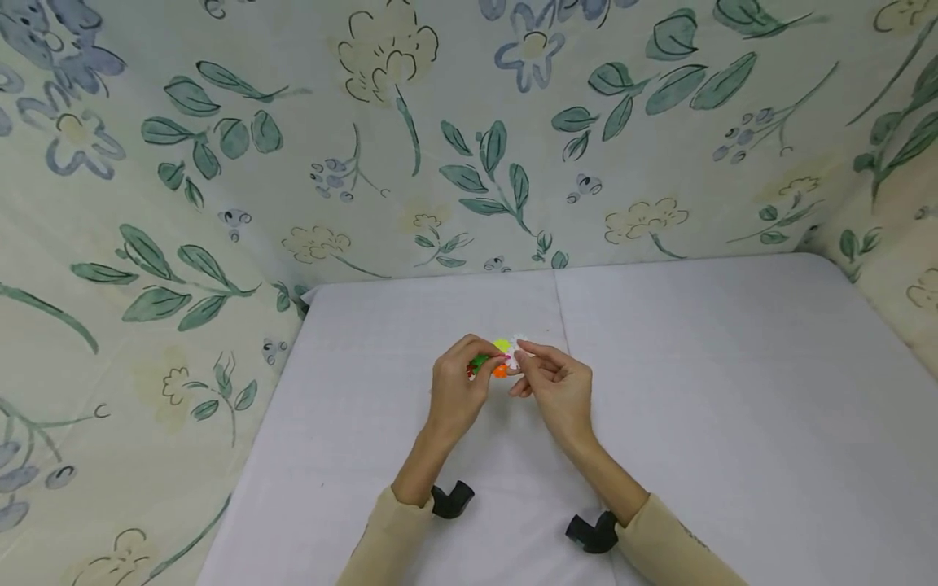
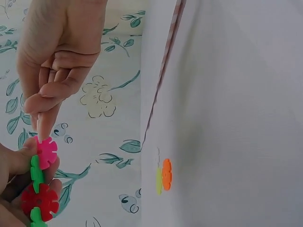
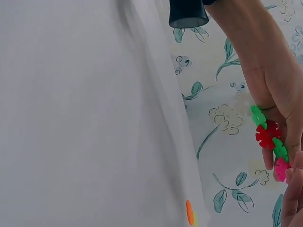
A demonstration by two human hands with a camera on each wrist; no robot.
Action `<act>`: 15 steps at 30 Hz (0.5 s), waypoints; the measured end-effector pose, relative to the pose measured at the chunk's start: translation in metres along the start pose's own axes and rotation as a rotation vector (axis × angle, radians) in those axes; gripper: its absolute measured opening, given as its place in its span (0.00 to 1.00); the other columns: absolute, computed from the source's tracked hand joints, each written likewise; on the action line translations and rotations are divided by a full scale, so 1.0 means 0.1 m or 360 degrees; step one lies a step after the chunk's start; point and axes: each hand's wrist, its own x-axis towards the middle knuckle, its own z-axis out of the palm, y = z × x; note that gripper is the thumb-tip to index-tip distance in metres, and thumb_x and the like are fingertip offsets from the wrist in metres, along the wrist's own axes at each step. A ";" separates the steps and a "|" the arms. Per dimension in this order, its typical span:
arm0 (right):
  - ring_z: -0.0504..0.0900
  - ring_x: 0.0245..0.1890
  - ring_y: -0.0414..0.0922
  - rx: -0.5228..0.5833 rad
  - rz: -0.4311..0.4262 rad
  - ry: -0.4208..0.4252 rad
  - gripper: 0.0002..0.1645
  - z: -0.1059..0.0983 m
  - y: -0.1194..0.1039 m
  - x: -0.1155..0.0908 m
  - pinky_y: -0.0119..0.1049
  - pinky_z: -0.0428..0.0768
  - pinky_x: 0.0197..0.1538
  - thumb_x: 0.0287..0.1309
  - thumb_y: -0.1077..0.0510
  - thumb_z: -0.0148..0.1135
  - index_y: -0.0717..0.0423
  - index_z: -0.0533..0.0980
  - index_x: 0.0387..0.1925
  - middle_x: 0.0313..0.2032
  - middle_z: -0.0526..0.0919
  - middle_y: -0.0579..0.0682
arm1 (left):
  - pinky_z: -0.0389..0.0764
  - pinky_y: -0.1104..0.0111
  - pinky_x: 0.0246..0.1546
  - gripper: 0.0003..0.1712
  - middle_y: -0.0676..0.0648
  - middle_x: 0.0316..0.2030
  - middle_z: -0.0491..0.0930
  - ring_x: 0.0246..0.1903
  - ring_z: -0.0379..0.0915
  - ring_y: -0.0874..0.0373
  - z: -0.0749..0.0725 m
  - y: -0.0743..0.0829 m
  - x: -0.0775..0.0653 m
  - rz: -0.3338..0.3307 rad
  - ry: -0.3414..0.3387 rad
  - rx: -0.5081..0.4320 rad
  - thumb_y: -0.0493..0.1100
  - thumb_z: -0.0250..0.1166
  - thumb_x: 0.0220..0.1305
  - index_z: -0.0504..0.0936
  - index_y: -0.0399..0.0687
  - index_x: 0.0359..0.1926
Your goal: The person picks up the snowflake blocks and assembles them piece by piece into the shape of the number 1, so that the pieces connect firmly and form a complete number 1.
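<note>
Both hands meet over the table's far middle. My left hand (image 1: 459, 382) holds a short chain of notched plastic building discs, joined edge to edge. In the right wrist view the chain runs from green through a red disc (image 3: 268, 135) and a second green disc (image 3: 280, 150) to a pink disc (image 3: 281, 169). My right hand (image 1: 563, 391) has its thumb and index fingertips together at the pink end, pinching a thin white disc (image 2: 40, 130) seen edge-on. Below the hands a yellow disc (image 1: 501, 345) and an orange disc (image 1: 501, 371) lie on the table.
A white cloth covers the table (image 1: 703, 391), with a seam and folds along it. Floral fabric (image 1: 469, 146) hangs behind and at the sides. Black wrist cameras (image 1: 453, 500) stick out beside the beige sleeves (image 1: 388, 533).
</note>
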 end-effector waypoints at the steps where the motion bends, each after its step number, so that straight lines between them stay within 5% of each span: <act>1: 0.84 0.14 0.42 -0.0010 -0.0015 -0.0024 0.14 -0.01 0.00 0.01 0.31 0.83 0.23 0.65 0.66 0.69 0.70 0.84 0.50 0.28 0.88 0.66 | 0.85 0.72 0.34 0.04 0.46 0.32 0.86 0.31 0.82 0.57 -0.01 0.00 0.00 -0.0005 -0.0005 -0.0012 0.34 0.75 0.60 0.88 0.37 0.33; 8: 0.82 0.13 0.42 -0.0065 -0.0048 -0.0128 0.15 -0.07 0.01 0.06 0.31 0.82 0.22 0.65 0.65 0.69 0.68 0.84 0.51 0.29 0.87 0.70 | 0.83 0.74 0.34 0.04 0.44 0.33 0.86 0.32 0.82 0.55 -0.04 0.02 0.01 -0.0028 -0.0011 -0.0078 0.34 0.75 0.60 0.89 0.36 0.35; 15: 0.81 0.13 0.40 0.0011 -0.0011 -0.0256 0.18 -0.14 -0.01 0.10 0.31 0.83 0.23 0.64 0.67 0.69 0.68 0.83 0.55 0.26 0.89 0.49 | 0.75 0.76 0.27 0.03 0.45 0.32 0.85 0.27 0.74 0.57 -0.05 0.03 0.01 -0.0065 0.0014 -0.0151 0.34 0.75 0.60 0.91 0.39 0.36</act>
